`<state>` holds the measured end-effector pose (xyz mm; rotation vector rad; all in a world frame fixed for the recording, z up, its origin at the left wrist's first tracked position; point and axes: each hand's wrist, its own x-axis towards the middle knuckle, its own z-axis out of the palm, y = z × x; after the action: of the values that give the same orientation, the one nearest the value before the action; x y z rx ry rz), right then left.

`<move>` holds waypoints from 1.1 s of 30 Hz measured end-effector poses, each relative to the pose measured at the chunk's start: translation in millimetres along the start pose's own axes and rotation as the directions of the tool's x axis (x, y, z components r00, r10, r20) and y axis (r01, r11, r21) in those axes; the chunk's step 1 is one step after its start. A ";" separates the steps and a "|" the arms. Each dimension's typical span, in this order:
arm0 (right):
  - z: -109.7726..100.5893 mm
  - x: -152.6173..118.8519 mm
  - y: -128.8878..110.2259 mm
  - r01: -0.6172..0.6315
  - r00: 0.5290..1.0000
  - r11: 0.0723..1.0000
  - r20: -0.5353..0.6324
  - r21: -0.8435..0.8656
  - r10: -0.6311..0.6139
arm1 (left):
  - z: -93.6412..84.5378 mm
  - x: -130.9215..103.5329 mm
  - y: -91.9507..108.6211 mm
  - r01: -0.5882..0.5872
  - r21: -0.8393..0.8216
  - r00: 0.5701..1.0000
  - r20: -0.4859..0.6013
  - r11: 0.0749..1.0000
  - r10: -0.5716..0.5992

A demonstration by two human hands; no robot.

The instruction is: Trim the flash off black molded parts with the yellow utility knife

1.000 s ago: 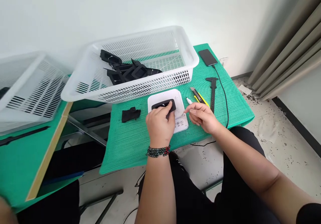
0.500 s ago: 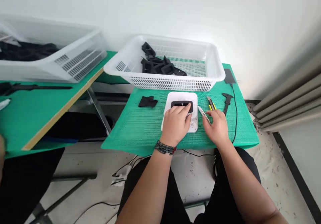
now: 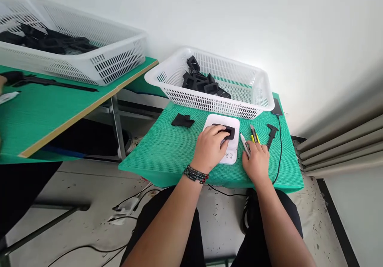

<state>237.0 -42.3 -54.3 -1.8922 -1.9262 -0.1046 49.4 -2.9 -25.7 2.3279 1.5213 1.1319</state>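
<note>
A white digital scale (image 3: 224, 119) lies on the green mesh-covered table, its lower buttons showing. On it is a black rectangular frame-like part (image 3: 231, 133), with my left hand (image 3: 209, 145) closed over its left side, fingers on top and thumb at the near edge. My right hand (image 3: 256, 161) rests on the table right of the scale, fingers stretched out. Under or beside its fingertips are a white marker (image 3: 244, 142) and a yellow-and-black utility knife (image 3: 253, 133); neither looks lifted. A black caliper (image 3: 271, 134) lies just to the right of that hand.
Behind the scale stands a white basket (image 3: 209, 103) with several black parts (image 3: 206, 84). A black scrap (image 3: 182, 120) lies left of the scale. A dark phone-like device (image 3: 277, 107) with a cable is at right. Another basket (image 3: 119, 61) and a person's hand (image 3: 2, 81) are on the left table.
The head view has shifted. My left fingers have curled further over the black part, which sits slightly tilted. My right fingers have straightened forward near the marker and knife.
</note>
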 end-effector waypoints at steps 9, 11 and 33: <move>0.3 -1.2 0.6 -0.012 1.000 0.993 -0.022 0.117 0.014 | -1.4 -1.5 -5.3 0.014 0.047 0.999 -0.038 0.999 -0.012; 1.6 0.5 2.8 -0.013 0.999 0.979 -0.043 0.202 0.022 | -0.4 -1.4 -7.4 0.025 0.056 0.998 -0.054 0.998 -0.022; -6.5 1.5 4.4 -0.008 1.000 0.970 0.030 0.243 0.001 | 9.8 0.8 -9.8 0.104 -0.015 0.993 -0.062 0.994 -0.105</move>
<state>242.9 -43.0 -49.0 -1.7436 -1.8590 0.1563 48.8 5.1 -37.0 2.1968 1.6323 1.1944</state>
